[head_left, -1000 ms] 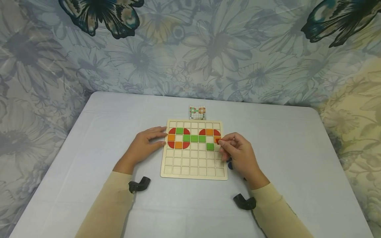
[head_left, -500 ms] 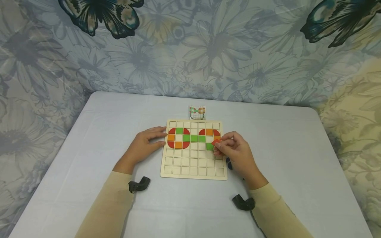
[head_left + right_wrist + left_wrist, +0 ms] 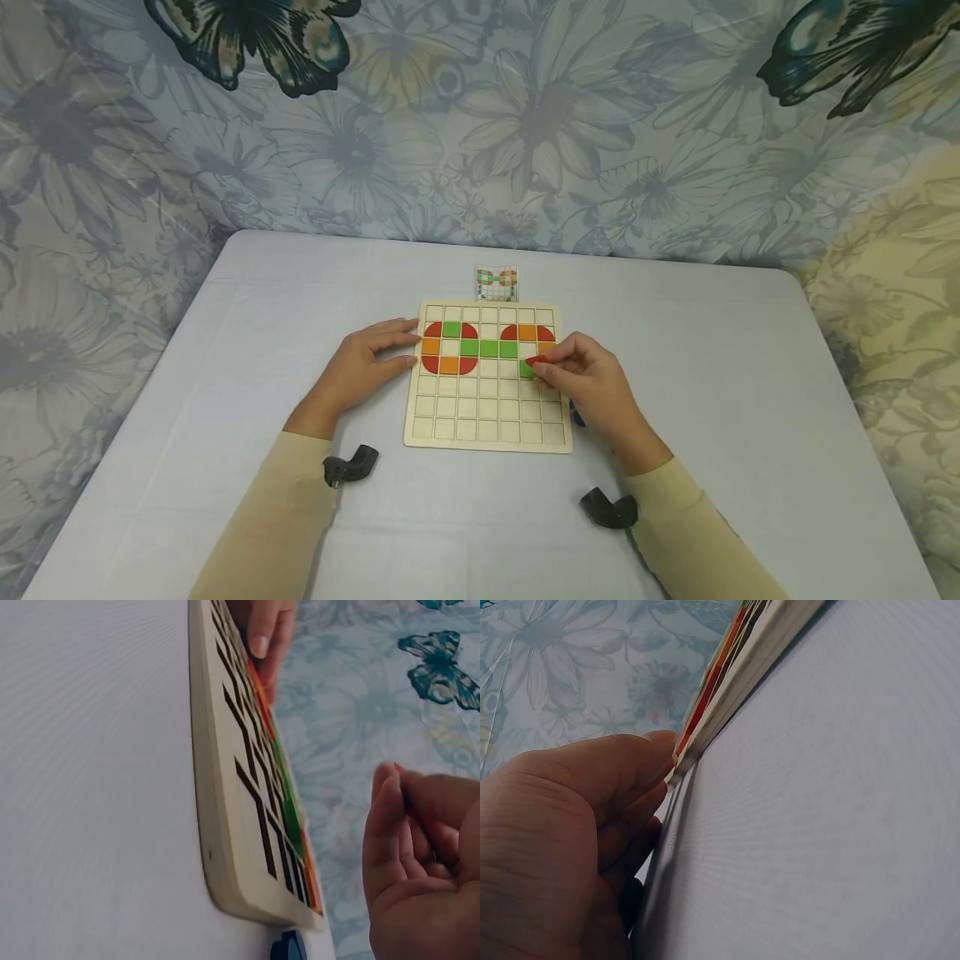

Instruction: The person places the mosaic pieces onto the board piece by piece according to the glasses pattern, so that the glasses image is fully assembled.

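Observation:
A pale wooden grid board (image 3: 487, 408) lies on the table, with red, orange and green tiles set in its upper rows. My left hand (image 3: 367, 367) rests at the board's left edge, fingers extended and touching it; the left wrist view shows the fingertips against the board's rim (image 3: 727, 694). Over the board's right side, my right hand (image 3: 596, 387) pinches a small red tile (image 3: 535, 361) between thumb and fingers. That tile is just above a green tile (image 3: 527, 371) and partly covers it. In the right wrist view the fingers almost wholly hide the red tile.
A small printed pattern card (image 3: 497, 283) stands behind the board's far edge. Dark blue pieces (image 3: 577, 414) lie beside the board's right edge, partly hidden by the right hand. Black wrist cameras (image 3: 351, 465) sit at both sleeves. White cloth covers the table (image 3: 225, 333).
My right hand has moved left from the board's right edge, carrying the red tile, which has turned in the fingers. My left hand stays at the board's left edge.

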A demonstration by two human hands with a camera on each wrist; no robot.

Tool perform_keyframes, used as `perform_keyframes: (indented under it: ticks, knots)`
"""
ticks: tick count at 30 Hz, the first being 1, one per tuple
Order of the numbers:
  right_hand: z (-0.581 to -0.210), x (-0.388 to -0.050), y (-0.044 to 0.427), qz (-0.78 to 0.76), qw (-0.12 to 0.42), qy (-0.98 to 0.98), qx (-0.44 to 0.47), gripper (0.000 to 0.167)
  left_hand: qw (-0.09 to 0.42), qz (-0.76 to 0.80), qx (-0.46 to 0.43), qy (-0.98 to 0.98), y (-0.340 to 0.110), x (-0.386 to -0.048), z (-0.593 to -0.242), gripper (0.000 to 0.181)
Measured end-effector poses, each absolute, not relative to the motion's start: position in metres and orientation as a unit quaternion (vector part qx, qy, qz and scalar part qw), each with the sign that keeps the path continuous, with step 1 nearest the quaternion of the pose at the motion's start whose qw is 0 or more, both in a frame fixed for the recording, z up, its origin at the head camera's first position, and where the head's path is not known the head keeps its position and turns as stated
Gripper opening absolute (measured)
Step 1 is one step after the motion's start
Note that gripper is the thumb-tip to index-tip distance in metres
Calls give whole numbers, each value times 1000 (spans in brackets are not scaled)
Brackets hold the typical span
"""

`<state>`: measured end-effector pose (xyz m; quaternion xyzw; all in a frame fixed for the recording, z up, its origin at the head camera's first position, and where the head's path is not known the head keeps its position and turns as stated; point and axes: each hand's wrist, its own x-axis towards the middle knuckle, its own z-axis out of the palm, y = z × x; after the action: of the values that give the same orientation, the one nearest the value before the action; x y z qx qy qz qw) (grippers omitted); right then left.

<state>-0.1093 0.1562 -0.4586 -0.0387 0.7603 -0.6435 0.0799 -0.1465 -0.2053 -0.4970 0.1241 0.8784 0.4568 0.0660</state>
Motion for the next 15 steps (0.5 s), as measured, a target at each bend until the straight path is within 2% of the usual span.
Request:
perform_keyframes:
  ticks: [5, 10, 15]
  knots:
    - [-458, -115, 151, -666, 84, 740, -38, 31, 67, 457, 123, 879, -206, -146, -497, 37]
    - [-457, -120, 145, -653, 71, 752, -47, 20, 68, 456, 122, 879, -206, -147, -499, 38]
    - [-455, -125, 138, -624, 61, 777, -56, 20, 65, 456, 123, 879, -207, -147, -500, 38]
